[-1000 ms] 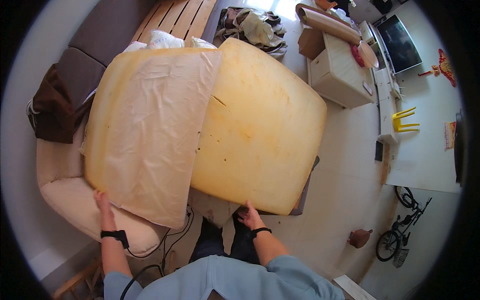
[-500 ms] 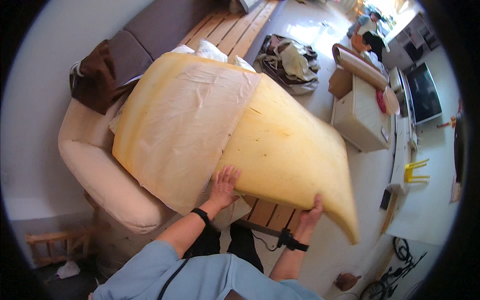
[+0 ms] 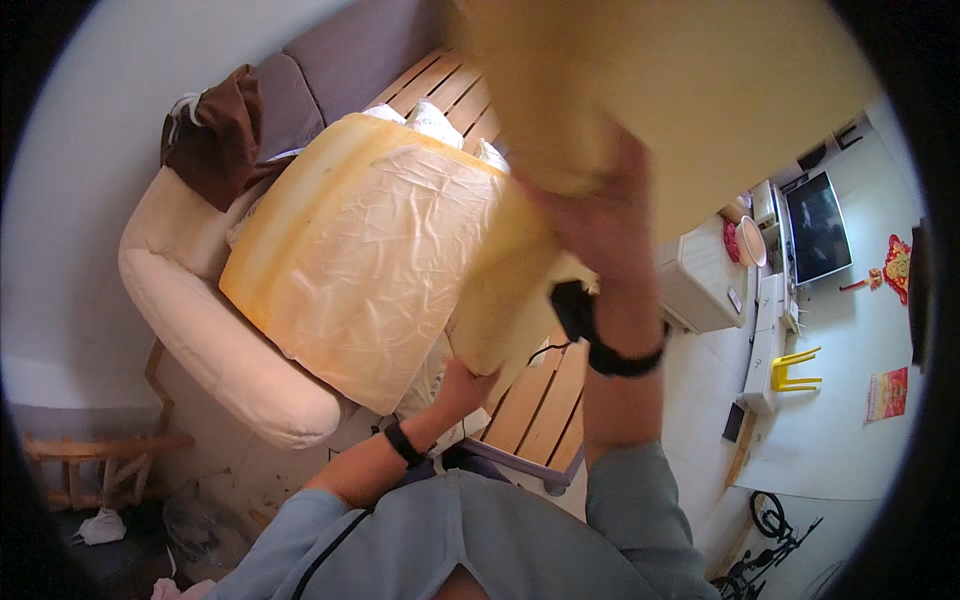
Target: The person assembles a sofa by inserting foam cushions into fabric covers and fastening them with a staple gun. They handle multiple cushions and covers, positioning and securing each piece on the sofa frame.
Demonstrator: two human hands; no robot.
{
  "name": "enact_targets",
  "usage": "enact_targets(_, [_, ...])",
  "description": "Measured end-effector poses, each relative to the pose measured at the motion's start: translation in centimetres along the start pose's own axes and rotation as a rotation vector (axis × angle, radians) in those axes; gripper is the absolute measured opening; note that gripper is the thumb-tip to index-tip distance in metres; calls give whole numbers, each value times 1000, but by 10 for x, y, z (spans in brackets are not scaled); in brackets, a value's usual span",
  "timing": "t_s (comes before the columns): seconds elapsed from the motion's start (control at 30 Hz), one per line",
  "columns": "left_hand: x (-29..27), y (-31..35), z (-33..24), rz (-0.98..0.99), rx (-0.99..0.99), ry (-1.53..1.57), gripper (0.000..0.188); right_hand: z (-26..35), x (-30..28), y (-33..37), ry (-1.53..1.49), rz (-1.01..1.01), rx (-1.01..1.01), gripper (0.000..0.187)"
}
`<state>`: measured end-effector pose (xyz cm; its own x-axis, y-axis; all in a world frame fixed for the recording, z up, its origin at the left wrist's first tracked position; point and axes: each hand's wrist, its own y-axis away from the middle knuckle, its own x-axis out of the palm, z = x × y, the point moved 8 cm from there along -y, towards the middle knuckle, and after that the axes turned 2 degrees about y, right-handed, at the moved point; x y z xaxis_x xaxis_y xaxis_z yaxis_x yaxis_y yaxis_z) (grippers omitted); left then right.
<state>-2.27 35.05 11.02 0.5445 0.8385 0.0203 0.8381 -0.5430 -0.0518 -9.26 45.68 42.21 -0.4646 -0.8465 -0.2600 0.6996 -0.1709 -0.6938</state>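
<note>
A yellow foam pad [image 3: 740, 100] rises up close in front, its raised part blurred by motion. My right hand [image 3: 605, 215], also smeared, is lifted high and closed around the pad's edge. Lower down, my left hand [image 3: 466, 388] grips the pad's near bottom corner, beside the slatted wooden seat [image 3: 540, 410]. To the left lies a second foam cushion [image 3: 300, 220], partly covered by a wrinkled pale cloth [image 3: 390, 260]. It rests against the cream sofa arm [image 3: 230, 330]. The far side of the lifted pad is hidden.
White patterned pillows [image 3: 432, 122] sit behind the cushion. A brown cloth bag [image 3: 215, 140] hangs at the sofa's corner. Rightward stand a pale cabinet [image 3: 705, 275], a television [image 3: 820, 228] and a yellow stool [image 3: 797, 370]. A bicycle [image 3: 770, 545] is at lower right.
The yellow pad has been raised off the seat and bent up, baring more slats. My right hand has gone up with it; my left hand went from lying flat to gripping its corner.
</note>
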Motion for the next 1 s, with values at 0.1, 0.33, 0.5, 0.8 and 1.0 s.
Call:
enact_targets(0.1, [-34, 29, 28, -62, -196, 238, 21, 1, 101, -14, 49, 236, -114, 43])
enact_targets(0.33, [-125, 157, 128, -195, -353, 343, 28, -3, 313, 87, 207, 597, 97, 26])
enact_targets(0.5, [-148, 223, 240, -325, -927, 828, 25, -60, 354, 234, 14, 945, 215, 30])
enact_targets(0.8, [-202, 207, 297, 3, -1387, 241, 29, -173, 126, 425, 180, 756, 945, 19])
enact_targets(1.0, [-145, 160, 231, 108, -1258, 332, 31, -153, -79, 604, 578, 447, 1300, 19])
